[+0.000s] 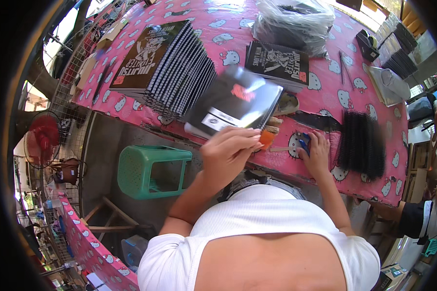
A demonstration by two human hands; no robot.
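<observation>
My left hand (230,153) grips a black-covered book (235,99) by its near lower edge. The book is tilted above the table's front edge, with a red mark and white label patches on its glossy cover. At the table's front, my right hand (317,153) is curled over blue-handled pliers (303,144), which its fingers partly hide. Between my hands lies an orange object (267,138), partly covered, whose kind I cannot make out. A row of black plastic binding coils (361,145) lies just right of my right hand.
A tall stack of spiral-bound books (165,63) stands at left on the pink table cover (213,29). A smaller book stack (277,63) sits behind the held book, near a clear plastic bag (294,24). A green stool (153,169) stands below left; another person (415,218) is at right.
</observation>
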